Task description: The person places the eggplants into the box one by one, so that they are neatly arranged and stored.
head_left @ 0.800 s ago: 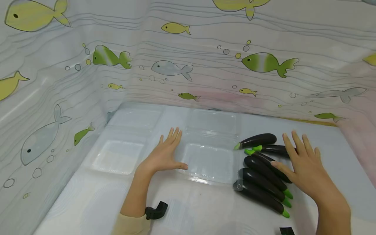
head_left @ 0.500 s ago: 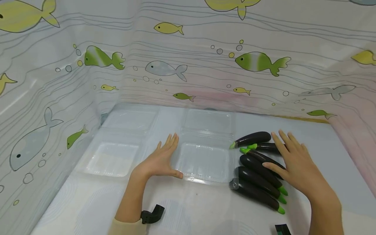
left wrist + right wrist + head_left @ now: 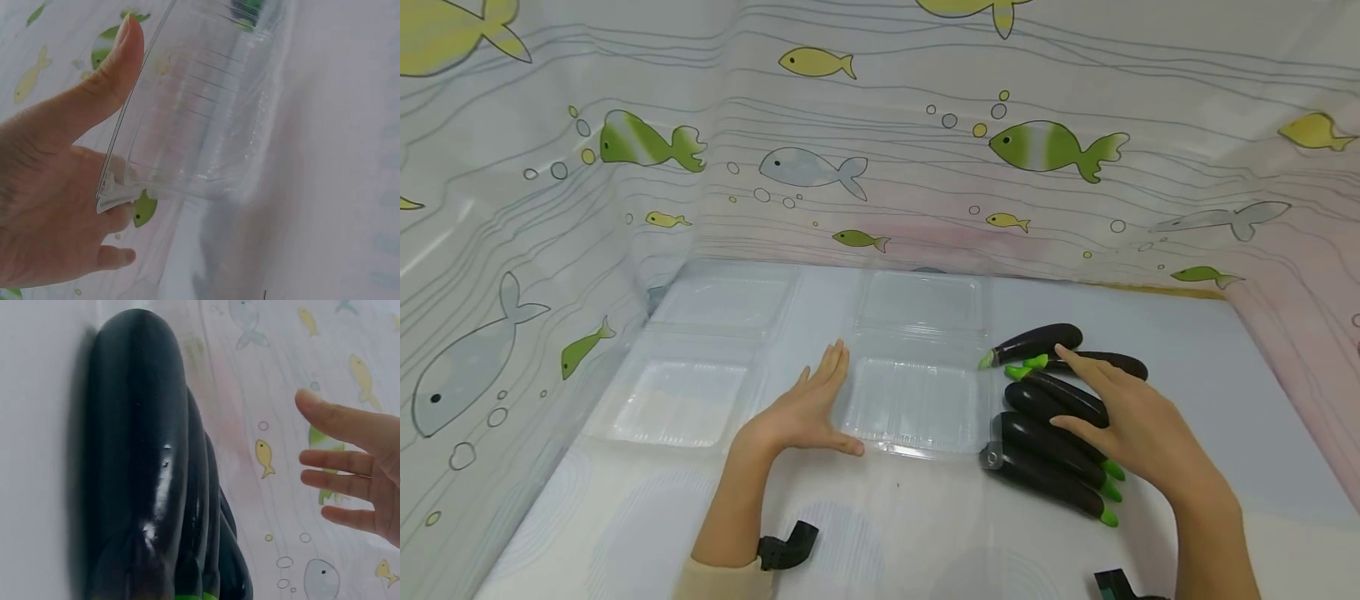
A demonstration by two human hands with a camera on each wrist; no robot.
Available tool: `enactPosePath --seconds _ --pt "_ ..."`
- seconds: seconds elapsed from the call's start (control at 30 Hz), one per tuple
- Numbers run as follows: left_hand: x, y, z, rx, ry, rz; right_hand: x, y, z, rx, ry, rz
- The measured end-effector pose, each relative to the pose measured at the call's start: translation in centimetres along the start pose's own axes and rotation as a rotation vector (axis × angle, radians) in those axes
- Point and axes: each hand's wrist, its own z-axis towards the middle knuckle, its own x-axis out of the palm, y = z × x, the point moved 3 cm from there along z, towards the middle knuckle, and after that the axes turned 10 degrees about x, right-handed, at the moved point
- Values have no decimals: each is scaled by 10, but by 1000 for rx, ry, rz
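My left hand [image 3: 805, 412] rests at the left edge of a clear plastic clamshell container [image 3: 917, 404], thumb near its front corner and fingers along its side. In the left wrist view the container wall [image 3: 187, 119] passes between thumb and fingers, which stay spread. My right hand [image 3: 1138, 421] hovers over several dark eggplants [image 3: 1048, 446] with green stems, piled right of the container. Its fingers reach over the far eggplants [image 3: 1037, 342], partly covering them. The right wrist view shows that hand [image 3: 356, 469] above the eggplants [image 3: 137, 444], fingers parted and holding nothing.
A second clear clamshell container [image 3: 681, 404] lies lid-open on the left. The middle container's open lid [image 3: 921, 304] lies toward the back. A fish-print curtain [image 3: 895, 125] hangs behind the white table [image 3: 880, 525] and along its sides.
My right hand has moved left and lower over the eggplants, its fingers drawing in a little. The left hand has slid slightly toward the front along the container. The head view has shifted a bit.
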Motion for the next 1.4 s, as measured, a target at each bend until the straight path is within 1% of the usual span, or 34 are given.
enactPosePath --seconds 0.2,0.33,0.53,0.63,0.83,1.0,1.07,1.2,1.33,1.4 --pt "1 1 2 -17 -4 -14 2 -2 -2 -1 -17 7" --pt "2 1 4 -18 -6 -21 2 -6 -4 -14 -50 19" --pt "7 4 3 -25 -6 -51 8 -12 -4 -99 -113 82" --pt "8 4 1 -34 -3 -57 14 -15 -2 -132 -124 102" --pt "6 2 -2 -46 -20 -57 26 -25 5 -142 -70 135" --pt "7 4 -3 -36 -23 -60 35 -29 7 -153 -48 162" --pt "7 4 -3 -29 -26 -60 39 -30 7 -145 -33 166" --pt "7 4 -3 -21 -32 -64 45 -31 7 -71 31 143" --pt "6 4 -3 -21 -28 -68 47 -30 10 6 101 81" --pt "5 3 -2 -25 -25 -69 46 -29 12 25 125 50"
